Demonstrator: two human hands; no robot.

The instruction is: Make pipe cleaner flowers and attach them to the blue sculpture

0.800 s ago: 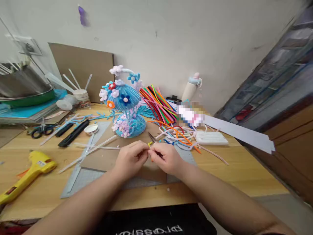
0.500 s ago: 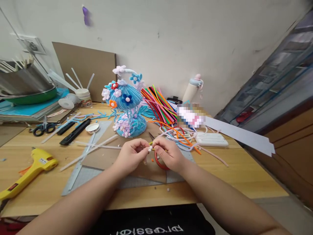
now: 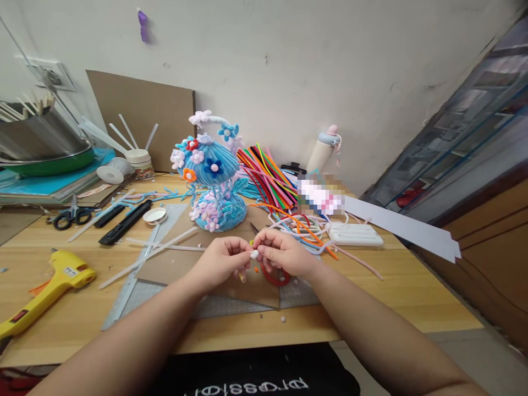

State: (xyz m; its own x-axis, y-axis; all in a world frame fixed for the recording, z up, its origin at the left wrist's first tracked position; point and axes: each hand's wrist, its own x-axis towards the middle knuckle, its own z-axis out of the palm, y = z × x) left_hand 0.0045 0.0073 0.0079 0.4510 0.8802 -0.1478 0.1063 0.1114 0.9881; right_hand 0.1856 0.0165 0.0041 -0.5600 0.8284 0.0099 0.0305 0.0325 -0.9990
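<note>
My left hand (image 3: 226,260) and my right hand (image 3: 285,254) meet over the cardboard, thumbs and fingertips closed. Between them they pinch a small white fuzzy ball (image 3: 254,254). A bit of yellow pipe cleaner (image 3: 252,242) shows just above the ball, and a yellowish end sticks out below my left fingers; the rest is hidden by the fingers. Red-handled scissors (image 3: 275,278) lie beneath my right hand, partly covered. Behind the hands stands a blue mushroom-shaped pipe-cleaner piece (image 3: 214,165) decorated with fuzzy flowers.
A yellow glue gun (image 3: 51,289), a black utility knife (image 3: 126,223) and dark-handled scissors (image 3: 72,215) lie at left. Colourful pipe cleaners (image 3: 268,179) are heaped behind, near a white case (image 3: 355,235) and a bottle (image 3: 323,149). Cardboard (image 3: 264,294) covers a cutting mat.
My fingertips have drawn closer around the white ball, which shows more fully now. Less of the yellow pipe cleaner shows between the hands, and the view has shifted slightly.
</note>
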